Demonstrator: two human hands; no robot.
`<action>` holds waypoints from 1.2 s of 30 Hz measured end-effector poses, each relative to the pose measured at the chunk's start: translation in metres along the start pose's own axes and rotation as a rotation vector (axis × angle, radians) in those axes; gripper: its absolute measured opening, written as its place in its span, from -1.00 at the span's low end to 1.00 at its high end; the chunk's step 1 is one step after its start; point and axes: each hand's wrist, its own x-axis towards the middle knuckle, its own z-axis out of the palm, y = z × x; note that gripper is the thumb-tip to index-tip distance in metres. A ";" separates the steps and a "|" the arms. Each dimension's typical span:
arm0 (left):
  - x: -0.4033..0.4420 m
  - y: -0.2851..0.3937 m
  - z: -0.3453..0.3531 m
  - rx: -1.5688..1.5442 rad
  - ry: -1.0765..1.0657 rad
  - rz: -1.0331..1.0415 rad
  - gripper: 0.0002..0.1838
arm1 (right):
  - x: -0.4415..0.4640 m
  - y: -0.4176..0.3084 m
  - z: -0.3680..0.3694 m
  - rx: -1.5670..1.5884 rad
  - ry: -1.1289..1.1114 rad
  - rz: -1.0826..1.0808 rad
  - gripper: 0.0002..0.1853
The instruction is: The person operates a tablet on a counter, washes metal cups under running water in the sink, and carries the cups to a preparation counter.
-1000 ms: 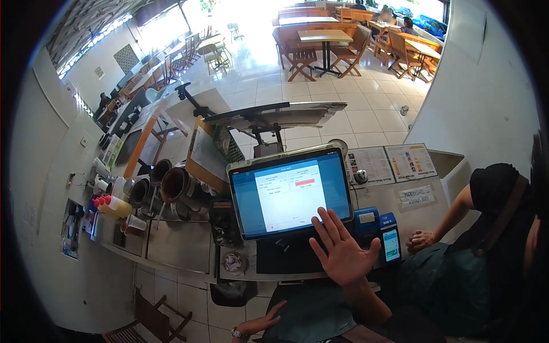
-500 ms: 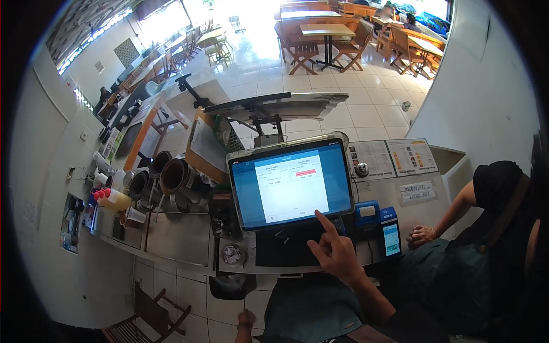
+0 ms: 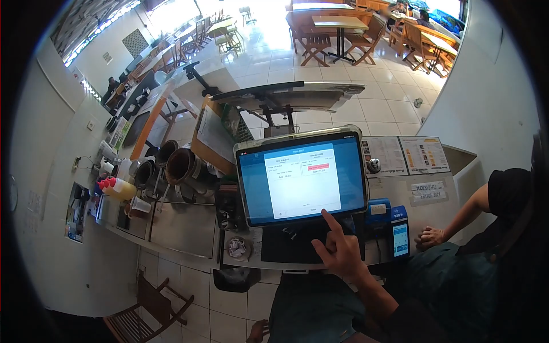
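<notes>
Blue-lit, the tablet (image 3: 302,183) stands, in the head view, above the counter (image 3: 442,218) before me. My right hand (image 3: 344,255) holds nothing; its index finger (image 3: 331,222) is stretched to the tablet's lower edge, with the thumb wide apart. A white panel (image 3: 294,191) is open there, so I judge this step unfinished; whether I touch, I cannot tell. My left hand (image 3: 259,330) hangs low, its grip unclear.

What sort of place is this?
Probably a café or small restaurant, seen from behind its grey service counter. Rectangular light-topped table and brown wooden chair sit beyond; white printed menu-like sheets lie near a large black-bordered rectangular tablet and a blue handheld terminal.
</notes>
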 end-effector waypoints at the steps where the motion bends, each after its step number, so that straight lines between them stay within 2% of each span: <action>1: -0.007 0.009 0.002 -0.009 -0.007 0.020 -0.54 | -0.002 -0.001 0.000 -0.001 -0.006 0.006 -0.23; 4: -0.020 0.029 0.006 -0.006 -0.028 0.121 -0.50 | -0.001 -0.002 -0.003 0.025 0.047 -0.013 -0.24; 6: -0.021 0.032 0.004 -0.017 -0.029 0.143 -0.49 | -0.002 0.004 -0.004 0.044 0.205 -0.051 -0.27; 7: -0.020 0.032 0.004 -0.019 -0.041 0.153 -0.49 | -0.001 0.003 -0.008 0.044 0.210 -0.059 -0.27; 9: -0.016 0.026 0.004 -0.017 -0.060 0.165 -0.49 | -0.004 -0.002 -0.017 0.087 0.265 -0.014 -0.28; 12: 0.000 0.009 0.000 0.005 -0.008 0.101 -0.55 | -0.006 0.000 -0.014 -0.011 0.168 -0.032 -0.29; 13: 0.012 -0.002 -0.006 0.111 -0.007 0.041 -0.52 | -0.004 0.001 -0.010 -0.015 0.178 -0.047 -0.29; 15: 0.014 -0.007 -0.009 0.214 -0.009 -0.008 -0.48 | -0.004 -0.001 -0.003 -0.242 0.085 -0.042 -0.32; 18: 0.016 -0.021 -0.014 0.161 -0.007 -0.004 -0.50 | -0.011 -0.009 0.007 -0.197 0.139 0.027 -0.35; 21: 0.023 -0.044 -0.029 0.111 0.006 -0.003 -0.51 | -0.027 -0.021 0.018 -0.121 0.228 -0.026 -0.36; 25: 0.028 -0.088 -0.053 0.052 0.044 -0.050 -0.52 | -0.032 -0.055 0.017 -0.188 0.175 0.042 -0.39; 26: 0.030 -0.104 -0.058 0.055 0.038 -0.037 -0.52 | -0.030 -0.053 0.010 -0.247 0.184 -0.119 -0.40; 28: 0.079 -0.163 -0.087 0.238 -0.087 0.352 -0.54 | -0.043 -0.078 0.020 -0.121 0.218 -0.105 -0.50; 29: 0.100 -0.187 -0.089 0.374 -0.063 0.531 -0.58 | -0.048 -0.096 0.025 -0.058 0.235 -0.099 -0.54; 31: 0.137 -0.234 -0.092 0.655 0.078 0.891 -0.59 | -0.074 -0.099 0.049 0.076 0.121 -0.097 -0.52; 32: 0.131 -0.239 -0.088 0.862 0.088 0.710 -0.61 | -0.095 -0.103 0.065 0.137 -0.002 -0.021 -0.51; 33: 0.144 -0.260 -0.091 0.905 0.141 0.825 -0.61 | -0.121 -0.114 0.089 0.107 -0.148 0.053 -0.48; 34: 0.138 -0.281 -0.076 0.718 0.177 0.745 -0.58 | -0.145 -0.127 0.113 0.067 -0.278 0.103 -0.44; 35: 0.139 -0.280 -0.073 0.536 0.230 0.696 -0.55 | -0.173 -0.145 0.137 0.051 -0.425 0.063 -0.32; 36: 0.131 -0.293 -0.074 0.483 0.272 0.691 -0.55 | -0.208 -0.147 0.155 0.025 -0.636 0.040 -0.17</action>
